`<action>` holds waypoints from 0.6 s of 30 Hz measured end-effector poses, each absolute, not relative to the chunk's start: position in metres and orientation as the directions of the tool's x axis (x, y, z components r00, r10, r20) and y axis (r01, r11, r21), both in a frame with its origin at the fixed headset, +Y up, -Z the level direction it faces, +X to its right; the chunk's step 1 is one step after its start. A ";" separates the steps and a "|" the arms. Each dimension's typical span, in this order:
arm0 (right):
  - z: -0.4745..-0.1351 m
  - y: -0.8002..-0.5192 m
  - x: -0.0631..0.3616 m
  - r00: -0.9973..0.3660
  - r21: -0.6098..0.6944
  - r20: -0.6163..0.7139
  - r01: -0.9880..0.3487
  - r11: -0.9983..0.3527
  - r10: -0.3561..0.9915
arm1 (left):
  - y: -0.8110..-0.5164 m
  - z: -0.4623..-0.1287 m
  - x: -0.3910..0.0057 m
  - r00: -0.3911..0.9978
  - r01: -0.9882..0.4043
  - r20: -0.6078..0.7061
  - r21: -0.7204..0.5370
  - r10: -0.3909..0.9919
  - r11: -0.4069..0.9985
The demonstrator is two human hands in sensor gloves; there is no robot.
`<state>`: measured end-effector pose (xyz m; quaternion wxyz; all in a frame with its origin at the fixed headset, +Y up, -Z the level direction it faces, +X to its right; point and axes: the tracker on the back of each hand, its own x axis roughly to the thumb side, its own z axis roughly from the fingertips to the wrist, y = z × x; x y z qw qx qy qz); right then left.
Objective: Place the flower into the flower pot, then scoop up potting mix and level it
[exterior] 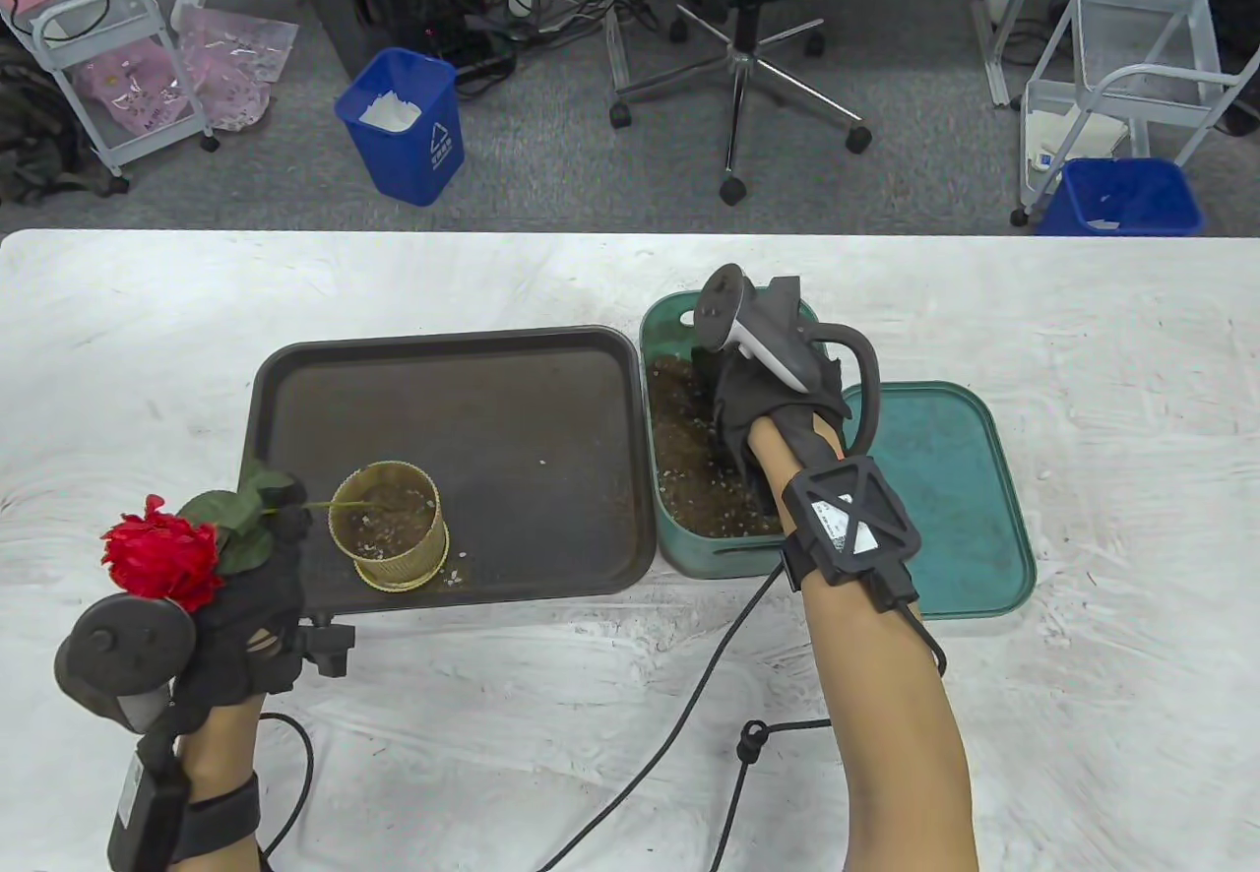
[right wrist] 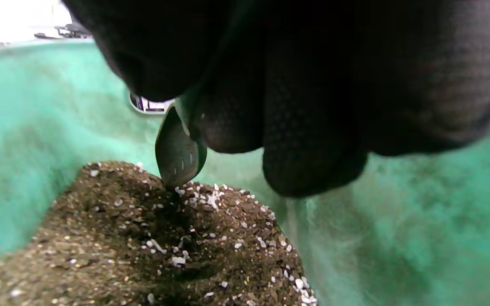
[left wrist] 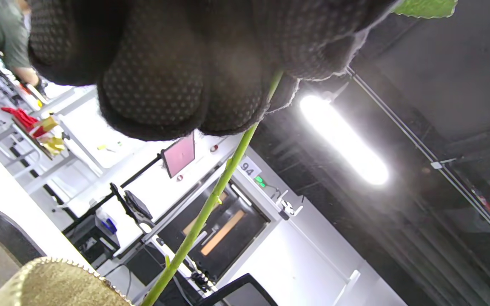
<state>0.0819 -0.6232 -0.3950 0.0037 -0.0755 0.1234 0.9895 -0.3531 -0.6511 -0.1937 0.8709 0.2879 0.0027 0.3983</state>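
My left hand (exterior: 258, 585) grips a red flower (exterior: 162, 555) by its green stem (left wrist: 211, 199), near the table's front left. The stem's end reaches into the gold flower pot (exterior: 389, 526), which holds some potting mix and stands on the dark tray (exterior: 443, 390). The pot's rim (left wrist: 58, 276) shows at the bottom of the left wrist view. My right hand (exterior: 763, 400) is inside the green bin (exterior: 689, 537) and holds a small metal scoop (right wrist: 179, 151). The scoop's tip touches the mound of potting mix (right wrist: 164, 242).
The bin's green lid (exterior: 945, 488) lies flat to the right of the bin. Black cables (exterior: 689, 705) run over the white cloth near the front edge. Beyond the table's far edge stand a blue waste bin (exterior: 404, 124) and an office chair (exterior: 758, 55).
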 end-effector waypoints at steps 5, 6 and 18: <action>-0.402 -0.634 0.080 -0.988 0.307 -0.151 -0.041 -0.951 -0.006 | -0.652 -0.194 -0.355 0.677 -0.694 0.217 0.508 0.704 0.511; -0.404 -0.636 0.081 -0.987 0.336 -0.158 -0.064 -0.940 0.011 | -0.651 -0.194 -0.355 0.677 -0.693 0.216 0.508 0.703 0.511; -0.403 -0.652 0.107 -0.880 0.546 -0.334 -0.473 -0.691 0.339 | -0.651 -0.195 -0.354 0.674 -0.701 0.228 0.497 0.703 0.511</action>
